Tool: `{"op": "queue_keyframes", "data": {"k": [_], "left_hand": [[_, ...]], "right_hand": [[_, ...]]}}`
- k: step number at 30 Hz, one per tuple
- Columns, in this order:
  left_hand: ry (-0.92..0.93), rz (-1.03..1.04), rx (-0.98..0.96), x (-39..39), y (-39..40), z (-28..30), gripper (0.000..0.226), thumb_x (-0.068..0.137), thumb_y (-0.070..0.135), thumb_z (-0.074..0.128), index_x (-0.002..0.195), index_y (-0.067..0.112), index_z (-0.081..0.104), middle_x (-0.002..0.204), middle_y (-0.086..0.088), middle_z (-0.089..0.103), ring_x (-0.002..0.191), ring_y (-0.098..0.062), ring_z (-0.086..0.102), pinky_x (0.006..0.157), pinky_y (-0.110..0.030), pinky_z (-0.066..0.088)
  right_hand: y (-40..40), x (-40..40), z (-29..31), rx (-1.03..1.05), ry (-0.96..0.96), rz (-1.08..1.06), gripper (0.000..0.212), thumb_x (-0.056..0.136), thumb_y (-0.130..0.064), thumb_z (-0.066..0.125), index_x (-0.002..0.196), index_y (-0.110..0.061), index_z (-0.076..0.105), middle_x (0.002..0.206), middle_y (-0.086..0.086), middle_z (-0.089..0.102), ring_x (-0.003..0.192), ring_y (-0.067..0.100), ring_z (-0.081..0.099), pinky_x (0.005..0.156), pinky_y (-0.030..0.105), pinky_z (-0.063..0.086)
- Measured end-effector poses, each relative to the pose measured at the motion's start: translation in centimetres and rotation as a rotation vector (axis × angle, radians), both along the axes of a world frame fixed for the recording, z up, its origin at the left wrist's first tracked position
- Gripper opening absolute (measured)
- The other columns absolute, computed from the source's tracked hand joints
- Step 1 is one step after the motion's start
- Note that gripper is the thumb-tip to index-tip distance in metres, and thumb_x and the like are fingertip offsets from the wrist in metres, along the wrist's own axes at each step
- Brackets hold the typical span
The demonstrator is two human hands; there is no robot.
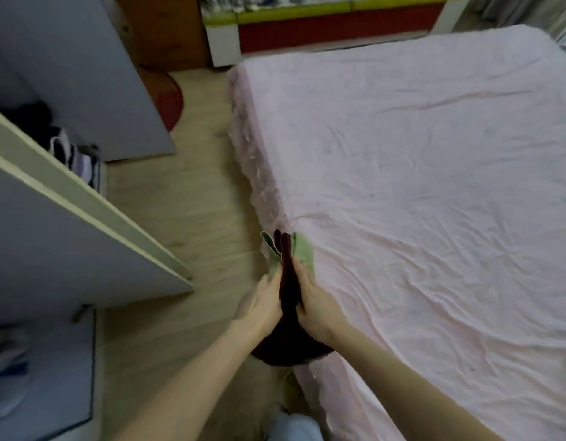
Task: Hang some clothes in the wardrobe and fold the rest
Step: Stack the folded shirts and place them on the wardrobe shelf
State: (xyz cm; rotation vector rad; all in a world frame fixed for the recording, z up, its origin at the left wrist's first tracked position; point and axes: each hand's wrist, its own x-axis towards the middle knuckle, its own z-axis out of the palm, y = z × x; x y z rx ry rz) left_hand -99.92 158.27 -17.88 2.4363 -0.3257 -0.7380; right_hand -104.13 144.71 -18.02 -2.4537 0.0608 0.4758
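I'm standing at the pink bed [434,154], its corner holding the clothes bundle [286,300], long axis running six to twelve. My left hand [262,300] and right hand [313,303] are flanking it equally, each grip pinching its side.

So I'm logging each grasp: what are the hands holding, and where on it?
Both hands hold a bundle of clothes, dark maroon with light green. The left hand grips its left side, the right hand its right side, at the edge of the bed.
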Motion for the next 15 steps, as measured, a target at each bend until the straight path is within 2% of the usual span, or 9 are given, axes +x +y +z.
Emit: {"op": "queue_keyframes", "data": {"k": [1, 3, 5, 7, 8, 10, 12, 13, 15], "left_hand": [[-0.028, 0.039, 0.008, -0.2, 2.1, 1.1, 0.079, 0.091, 0.008, 0.046, 0.151, 0.038, 0.005, 0.141, -0.011, 0.045, 0.119, -0.032, 0.053, 0.096, -0.044, 0.047], [-0.074, 0.123, 0.003, -0.7, 5.8, 3.3, 0.079, 0.095, 0.007, 0.045, 0.151, 0.036, -0.002, 0.152, -0.012, 0.03, 0.124, -0.033, 0.049, 0.099, -0.043, 0.045], [-0.156, 0.172, -0.001, -1.4, 10.5, 6.7, 0.081, 0.097, 0.011, 0.041, 0.147, 0.046, -0.013, 0.159, -0.001, 0.011, 0.129, -0.028, 0.044, 0.102, -0.04, 0.043], [-0.251, 0.242, -0.024, -2.7, 16.1, 10.4, 0.08, 0.098, 0.014, 0.038, 0.143, 0.055, -0.014, 0.161, 0.008, 0.004, 0.132, -0.022, 0.041, 0.105, -0.042, 0.041], [-0.32, 0.256, -0.042, -3.5, 19.1, 12.0, 0.073, 0.098, 0.02, 0.036, 0.142, 0.058, -0.009, 0.16, 0.008, 0.008, 0.133, -0.02, 0.041, 0.106, -0.043, 0.041], [-0.401, 0.296, 0.005, -4.4, 23.9, 13.8, 0.049, 0.095, 0.052, 0.029, 0.139, 0.065, 0.009, 0.154, 0.011, 0.031, 0.129, -0.017, 0.046, 0.105, -0.044, 0.041], [-0.499, 0.374, 0.149, -5.4, 28.3, 15.6, 0.052, 0.08, 0.081, 0.025, 0.131, 0.069, 0.026, 0.138, 0.013, 0.052, 0.121, -0.018, 0.054, 0.102, -0.046, 0.044], [-0.512, 0.429, 0.21, -6.3, 30.5, 17.2, 0.052, 0.08, 0.081, 0.028, 0.13, 0.067, 0.029, 0.134, 0.012, 0.055, 0.117, -0.021, 0.056, 0.099, -0.046, 0.045], [-0.466, 0.476, 0.245, -7.3, 32.0, 20.6, 0.046, 0.097, 0.049, 0.035, 0.142, 0.051, 0.026, 0.143, 0.007, 0.045, 0.117, -0.028, 0.055, 0.098, -0.045, 0.046]], "right_hand": [[2.0, 0.6, 1.0, 0.001, -0.023, 0.058, 0.089, 0.085, -0.008, 0.043, 0.152, -0.028, -0.01, 0.161, 0.009, 0.006, 0.121, 0.032, 0.053, 0.088, 0.041, 0.049], [5.5, 1.4, 3.2, 0.006, -0.043, 0.15, 0.093, 0.082, -0.006, 0.042, 0.15, -0.037, -0.014, 0.161, 0.006, 0.004, 0.107, 0.033, 0.061, 0.083, 0.041, 0.051], [9.7, 2.5, 5.9, 0.01, -0.09, 0.245, 0.096, 0.081, -0.005, 0.04, 0.145, -0.049, -0.016, 0.161, 0.002, 0.002, 0.088, 0.034, 0.066, 0.075, 0.041, 0.053], [14.8, 3.4, 8.8, 0.012, -0.151, 0.339, 0.095, 0.082, -0.005, 0.039, 0.143, -0.055, -0.015, 0.162, 0.002, 0.002, 0.086, 0.037, 0.065, 0.074, 0.043, 0.053], [17.7, 3.8, 10.5, -0.007, -0.171, 0.401, 0.094, 0.083, -0.005, 0.039, 0.143, -0.056, -0.012, 0.161, 0.003, 0.001, 0.087, 0.039, 0.065, 0.075, 0.044, 0.053], [22.0, 4.3, 13.0, -0.023, -0.22, 0.487, 0.088, 0.086, -0.005, 0.039, 0.146, -0.052, -0.004, 0.162, 0.002, -0.001, 0.087, 0.038, 0.065, 0.073, 0.041, 0.053], [26.1, 4.5, 15.6, -0.054, -0.272, 0.582, 0.079, 0.089, -0.007, 0.04, 0.15, -0.043, 0.007, 0.162, 0.0, -0.001, 0.092, 0.034, 0.065, 0.075, 0.038, 0.053], [28.6, 4.4, 17.0, -0.067, -0.309, 0.623, 0.075, 0.09, -0.008, 0.04, 0.151, -0.04, 0.012, 0.162, -0.002, 0.0, 0.095, 0.033, 0.064, 0.077, 0.038, 0.053], [31.8, 4.3, 19.1, -0.092, -0.348, 0.66, 0.072, 0.09, -0.009, 0.04, 0.151, -0.036, 0.015, 0.161, -0.003, 0.001, 0.097, 0.032, 0.063, 0.078, 0.039, 0.053]]}}
